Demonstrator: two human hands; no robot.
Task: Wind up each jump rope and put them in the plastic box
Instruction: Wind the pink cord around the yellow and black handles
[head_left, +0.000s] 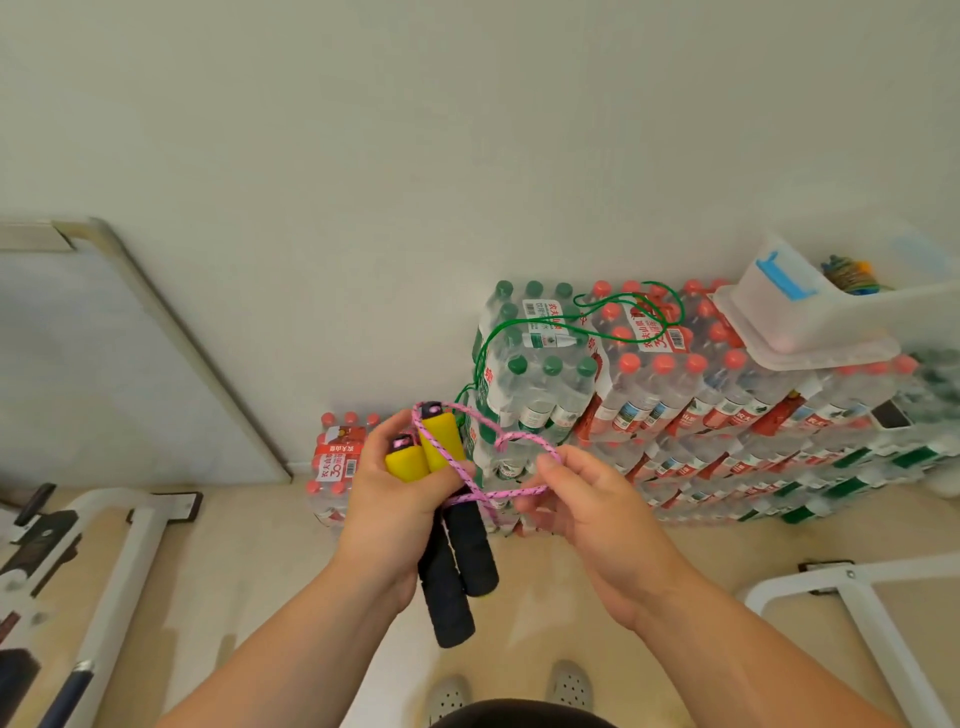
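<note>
Pink rope half-wound round both handles, which left hand grips; right hand pinches a slack loop. Risk: slack lets wraps slip off the yellow ends. Green rope lies on bottle packs; plastic box well apart.

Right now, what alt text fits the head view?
A person's left hand grips two yellow-and-black jump rope handles while the right hand pinches a loop of the pink rope beside them. Behind, a green rope lies draped over stacked water bottle packs, where a clear plastic box holds a wound rope.
</note>
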